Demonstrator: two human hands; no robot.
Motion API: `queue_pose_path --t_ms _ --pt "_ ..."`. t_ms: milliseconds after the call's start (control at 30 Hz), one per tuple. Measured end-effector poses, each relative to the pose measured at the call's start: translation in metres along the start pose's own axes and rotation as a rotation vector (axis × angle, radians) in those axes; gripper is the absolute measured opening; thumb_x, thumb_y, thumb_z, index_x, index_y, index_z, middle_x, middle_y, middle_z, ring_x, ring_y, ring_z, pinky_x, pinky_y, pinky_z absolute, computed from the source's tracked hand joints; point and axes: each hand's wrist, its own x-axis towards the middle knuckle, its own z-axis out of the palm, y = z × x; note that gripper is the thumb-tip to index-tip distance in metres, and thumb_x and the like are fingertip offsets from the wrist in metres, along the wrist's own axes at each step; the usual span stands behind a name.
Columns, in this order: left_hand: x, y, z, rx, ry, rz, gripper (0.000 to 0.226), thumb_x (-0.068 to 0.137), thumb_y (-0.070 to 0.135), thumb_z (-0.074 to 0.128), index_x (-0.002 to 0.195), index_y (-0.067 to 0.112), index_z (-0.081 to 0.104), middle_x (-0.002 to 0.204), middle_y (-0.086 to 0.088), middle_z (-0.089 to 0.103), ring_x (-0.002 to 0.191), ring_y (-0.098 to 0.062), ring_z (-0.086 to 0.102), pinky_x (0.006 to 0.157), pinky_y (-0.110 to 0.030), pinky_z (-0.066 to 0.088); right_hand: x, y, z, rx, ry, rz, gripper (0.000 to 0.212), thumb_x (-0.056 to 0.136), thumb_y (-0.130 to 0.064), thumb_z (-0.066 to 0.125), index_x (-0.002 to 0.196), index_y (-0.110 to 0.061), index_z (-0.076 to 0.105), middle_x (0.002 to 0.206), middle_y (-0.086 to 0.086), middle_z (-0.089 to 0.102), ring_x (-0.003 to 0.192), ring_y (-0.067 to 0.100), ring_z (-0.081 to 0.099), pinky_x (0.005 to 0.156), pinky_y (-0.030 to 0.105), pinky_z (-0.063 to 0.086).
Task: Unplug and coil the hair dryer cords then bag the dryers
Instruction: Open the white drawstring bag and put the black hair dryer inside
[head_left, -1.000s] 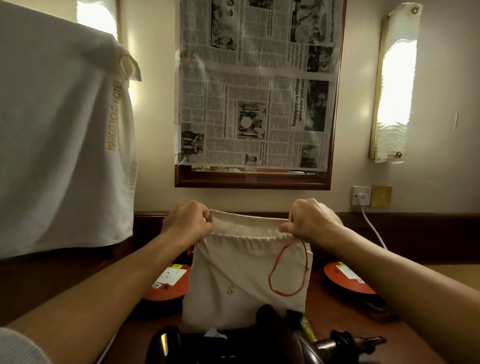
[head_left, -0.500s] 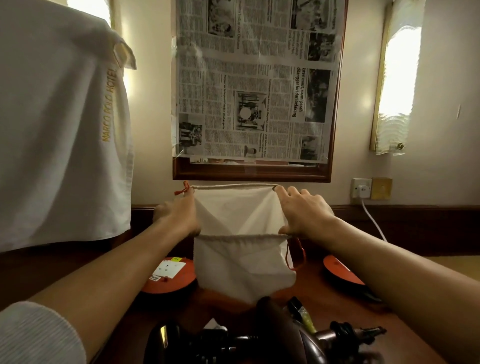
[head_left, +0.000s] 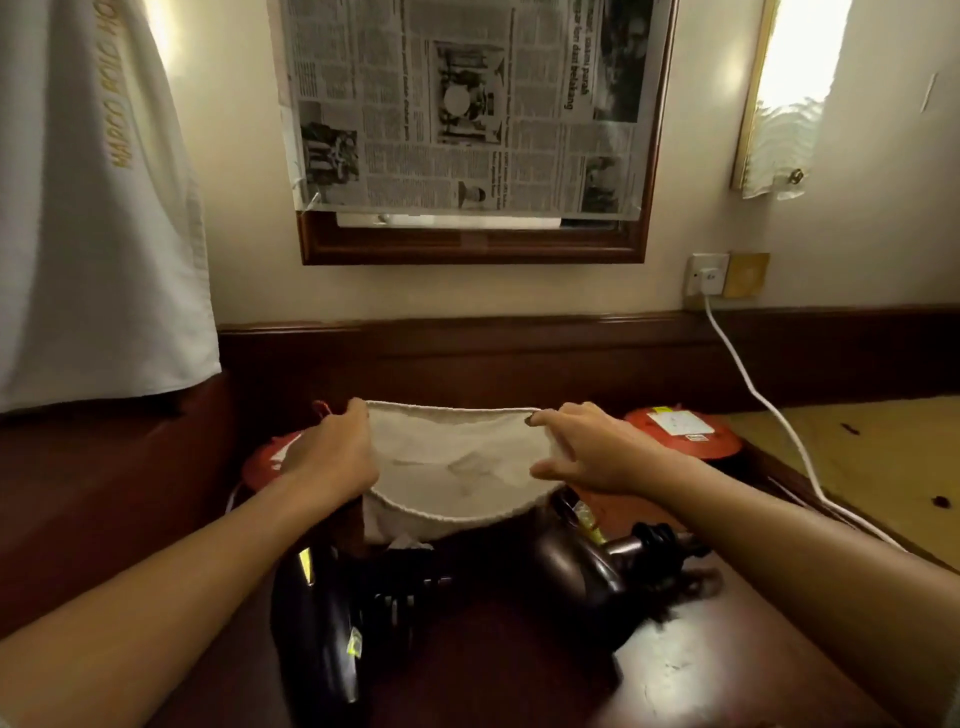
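A cream drawstring bag (head_left: 457, 467) hangs with its mouth stretched wide towards me. My left hand (head_left: 337, 457) grips the left side of the rim. My right hand (head_left: 582, 457) pinches the right side of the rim. Below the bag, two dark hair dryers lie on the wooden table: one (head_left: 322, 613) at the left, another (head_left: 597, 561) at the right with its cord stub pointing right. A red drawstring end (head_left: 323, 408) shows by my left hand.
Two red round lidded things (head_left: 680, 431) (head_left: 270, 462) sit behind the bag on either side. A white cable (head_left: 753, 400) runs from the wall socket (head_left: 707, 274) down the table's right side. A white towel (head_left: 93, 208) hangs at the left. A newspaper-covered mirror (head_left: 467, 104) is above.
Both hands have pulled the bag's mouth open wide and lowered it towards the dryers. My view has tilted downward.
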Motion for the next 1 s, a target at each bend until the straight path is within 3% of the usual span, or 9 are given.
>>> queue_pose_path --t_ms 100,200,367,500,600,700,767,867,1000 --pt "-0.009 0.002 0.009 0.000 -0.049 0.066 0.048 0.085 0.015 0.058 0.128 0.021 0.038 0.081 0.004 0.055 0.073 -0.019 0.054 0.063 -0.036 0.045 -0.025 0.002 0.005 0.310 0.002 -0.071 0.042 0.092 -0.043 0.064 0.128 -0.029 0.050 0.120 -0.010 0.057 0.112 0.008 0.053 0.090 0.024 0.047" --pt "-0.011 -0.001 0.011 -0.020 -0.073 0.093 0.051 0.083 0.016 0.058 0.129 0.023 0.039 0.080 0.003 0.057 0.079 -0.021 0.061 0.066 -0.037 0.053 -0.047 0.019 0.003 0.379 -0.024 0.004 0.041 0.088 -0.025 0.068 0.124 -0.024 0.048 0.122 -0.009 0.057 0.114 0.008 0.056 0.084 0.014 0.047" --pt "-0.013 -0.005 0.014 -0.008 -0.124 0.121 0.049 0.084 0.032 0.058 0.132 0.032 0.048 0.120 0.000 0.065 0.108 -0.022 0.061 0.086 -0.040 0.055 -0.064 0.054 0.014 0.073 -0.476 0.195 0.111 0.074 -0.044 0.082 0.158 -0.024 0.011 0.162 0.004 0.023 0.148 0.025 0.023 0.120 0.041 0.029" --pt "-0.014 0.002 0.012 0.256 -0.126 0.172 0.031 0.089 0.044 0.052 0.118 0.037 0.062 0.121 0.004 0.064 0.110 -0.021 0.060 0.085 -0.034 0.049 -0.062 0.054 0.027 -0.037 -0.628 0.210 0.138 0.061 -0.054 0.088 0.158 -0.031 -0.008 0.167 0.006 0.003 0.154 0.030 0.005 0.122 0.048 0.019" --pt "-0.022 0.015 0.008 0.456 -0.062 0.266 0.019 0.089 0.040 0.054 0.098 0.025 0.062 0.094 0.003 0.058 0.084 -0.019 0.055 0.068 -0.033 0.044 -0.054 0.053 0.038 -0.011 -0.629 0.154 0.142 0.061 -0.049 0.091 0.155 -0.036 -0.016 0.161 0.009 0.025 0.144 0.032 0.032 0.117 0.046 0.034" --pt "-0.020 0.018 0.011 0.541 -0.038 0.414 0.027 0.085 0.048 0.059 0.090 0.026 0.045 0.099 0.002 0.057 0.095 -0.020 0.058 0.075 -0.032 0.048 -0.049 0.053 0.044 0.016 -0.610 0.119 0.145 0.066 -0.038 0.091 0.153 -0.035 -0.025 0.152 0.013 0.041 0.131 0.031 0.048 0.104 0.034 0.042" --pt "-0.013 0.015 0.020 0.605 -0.059 0.578 0.037 0.084 0.055 0.060 0.103 0.027 0.045 0.111 0.003 0.054 0.105 -0.019 0.052 0.083 -0.030 0.043 -0.047 0.055 0.045 0.034 -0.608 0.115 0.144 0.069 -0.033 0.090 0.151 -0.037 -0.029 0.148 0.014 0.046 0.125 0.030 0.053 0.099 0.033 0.043" --pt "-0.001 0.009 0.036 0.588 -0.222 0.673 0.047 0.086 0.051 0.062 0.126 0.031 0.046 0.124 0.006 0.052 0.112 -0.016 0.048 0.086 -0.028 0.041 -0.040 0.057 0.047 0.062 -0.596 0.089 0.146 0.069 -0.032 0.090 0.149 -0.035 -0.032 0.142 0.013 0.052 0.111 0.024 0.056 0.093 0.029 0.043" --pt "0.005 0.003 0.046 0.356 -0.414 0.604 0.016 0.093 0.042 0.058 0.106 0.035 0.064 0.103 0.011 0.065 0.080 -0.001 0.052 0.076 -0.030 0.051 -0.035 0.063 0.056 0.161 -0.561 0.083 0.143 0.071 -0.026 0.088 0.150 -0.037 -0.031 0.130 0.005 0.061 0.101 0.020 0.059 0.085 0.024 0.044"
